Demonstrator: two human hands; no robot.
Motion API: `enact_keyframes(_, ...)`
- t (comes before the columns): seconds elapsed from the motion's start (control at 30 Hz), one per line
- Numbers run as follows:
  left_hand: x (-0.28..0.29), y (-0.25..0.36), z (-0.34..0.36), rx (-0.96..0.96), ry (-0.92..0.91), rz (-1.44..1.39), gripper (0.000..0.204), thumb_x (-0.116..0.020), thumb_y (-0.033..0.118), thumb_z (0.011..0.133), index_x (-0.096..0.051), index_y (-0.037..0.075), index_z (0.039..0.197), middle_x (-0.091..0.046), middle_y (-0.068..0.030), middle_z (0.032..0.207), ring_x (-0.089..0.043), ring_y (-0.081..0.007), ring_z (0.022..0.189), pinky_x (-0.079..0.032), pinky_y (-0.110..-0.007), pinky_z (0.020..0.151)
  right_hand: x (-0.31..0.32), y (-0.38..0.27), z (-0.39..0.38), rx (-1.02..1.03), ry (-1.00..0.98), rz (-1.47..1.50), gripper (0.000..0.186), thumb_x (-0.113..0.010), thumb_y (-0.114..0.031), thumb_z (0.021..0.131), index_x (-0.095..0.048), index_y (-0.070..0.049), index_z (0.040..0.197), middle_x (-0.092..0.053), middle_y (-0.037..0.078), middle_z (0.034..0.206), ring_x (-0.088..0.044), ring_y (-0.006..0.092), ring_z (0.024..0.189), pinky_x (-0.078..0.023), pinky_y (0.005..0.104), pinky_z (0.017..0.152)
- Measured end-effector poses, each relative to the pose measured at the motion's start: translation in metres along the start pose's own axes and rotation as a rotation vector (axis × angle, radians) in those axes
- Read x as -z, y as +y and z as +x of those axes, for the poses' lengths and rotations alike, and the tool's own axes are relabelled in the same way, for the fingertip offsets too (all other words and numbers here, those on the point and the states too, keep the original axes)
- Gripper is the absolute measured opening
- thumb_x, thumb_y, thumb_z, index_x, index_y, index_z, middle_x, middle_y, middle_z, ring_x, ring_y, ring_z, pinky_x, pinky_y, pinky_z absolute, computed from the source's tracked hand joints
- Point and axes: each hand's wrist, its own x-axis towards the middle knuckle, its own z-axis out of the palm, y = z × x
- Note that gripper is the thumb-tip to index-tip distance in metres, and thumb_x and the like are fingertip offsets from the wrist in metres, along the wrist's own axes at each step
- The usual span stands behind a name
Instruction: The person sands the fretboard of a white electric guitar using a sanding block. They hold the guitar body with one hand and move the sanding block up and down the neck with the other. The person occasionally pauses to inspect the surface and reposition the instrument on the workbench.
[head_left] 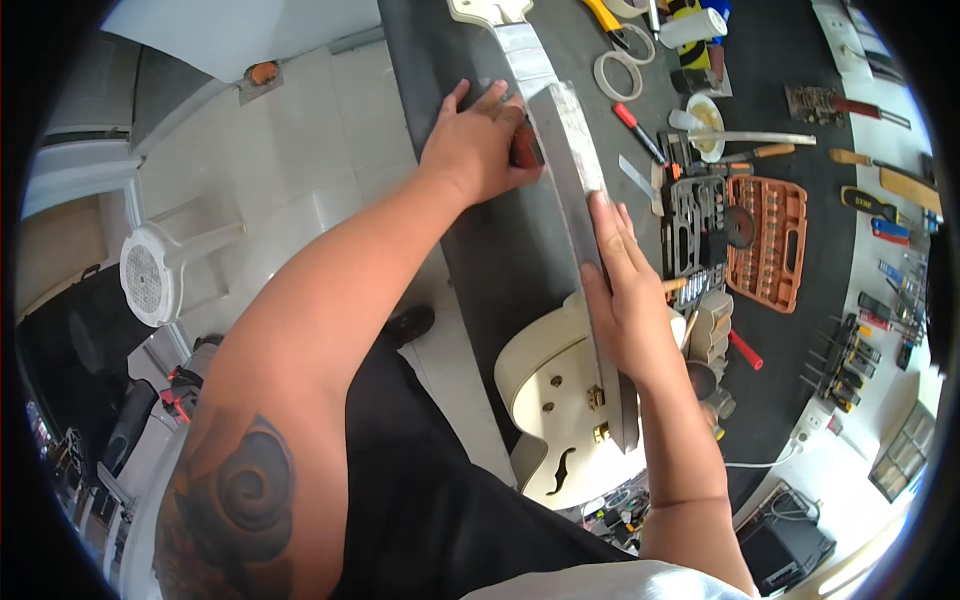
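Note:
A cream hollow-body electric guitar (525, 375) lies face up on the bench, its neck (524, 55) pointing away from me. Along the fretboard rests a long, straight grey bar (572, 200), reaching from the upper neck to over the body. My right hand (632, 315) grips this bar near its middle, thumb on the left side and fingers on the far side. Beside the upper neck, my left hand (478, 150) has its thumb and fingers around a reddish-brown block (525, 148), mostly covered by the hand. Its fingertips reach the neck's edge.
The dark bench (535, 230) holds tape rolls (617, 75), a red marker (640, 133), a white dish (706, 128) and an orange socket case (768, 240) to the right. Tools hang on the white wall. A white stool (152, 275) stands on the floor at left.

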Motion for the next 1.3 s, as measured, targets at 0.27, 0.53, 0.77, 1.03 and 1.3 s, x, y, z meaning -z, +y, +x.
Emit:
enact_keyframes(0.27,0.007,0.01,0.006,-0.06,0.025,-0.066,0.074,-0.083,0.055,0.087,-0.065,0.011,0.144,-0.072,-0.0078,0.145,-0.048,-0.0214,0.158,-0.028,-0.059,0.133,0.016,-0.035,0.232,0.389,0.328,-0.197,0.068,-0.053,-0.005,0.104,-0.033,0.008,0.167,-0.064,0.041,0.138,-0.067,0.0529,0.123,-0.054,0.0537,0.104)
enact_keyframes(0.53,-0.003,0.0,-0.002,-0.027,0.076,0.007,0.067,-0.085,0.054,0.087,-0.07,0.012,0.137,-0.076,-0.0014,0.139,-0.049,-0.0208,0.158,-0.027,-0.059,0.134,0.009,0.005,-0.012,0.004,0.02,-0.015,0.088,-0.064,0.004,0.096,-0.033,-0.019,0.175,-0.046,0.026,0.169,-0.043,0.0554,0.154,-0.043,0.0583,0.125)
enact_keyframes(0.77,0.004,0.01,0.007,-0.055,0.024,-0.032,0.057,-0.08,0.054,0.09,-0.07,0.012,0.128,-0.076,-0.0022,0.135,-0.048,-0.0214,0.158,-0.03,-0.06,0.133,0.041,-0.051,0.188,0.118,0.012,-0.013,0.067,-0.058,-0.004,0.104,-0.038,-0.001,0.168,-0.066,0.033,0.139,-0.066,0.0495,0.125,-0.054,0.0499,0.104)
enact_keyframes(1.03,-0.007,-0.001,-0.004,-0.023,0.146,-0.034,0.055,-0.081,0.054,0.09,-0.069,0.014,0.126,-0.078,-0.0014,0.128,-0.046,-0.0211,0.159,-0.027,-0.06,0.133,0.007,-0.006,0.018,0.131,0.069,-0.046,0.077,-0.062,0.004,0.099,-0.039,-0.014,0.171,-0.053,0.027,0.163,-0.05,0.0548,0.149,-0.049,0.0572,0.119)
enact_keyframes(1.3,0.0,0.009,0.006,-0.073,0.106,-0.056,0.046,-0.083,0.051,0.089,-0.072,0.017,0.118,-0.081,0.0009,0.112,-0.051,-0.0201,0.156,-0.028,-0.06,0.132,0.022,-0.051,0.209,0.172,0.089,-0.104,0.068,-0.056,-0.006,0.104,-0.037,-0.005,0.169,-0.069,0.033,0.132,-0.068,0.0512,0.119,-0.055,0.0531,0.099)
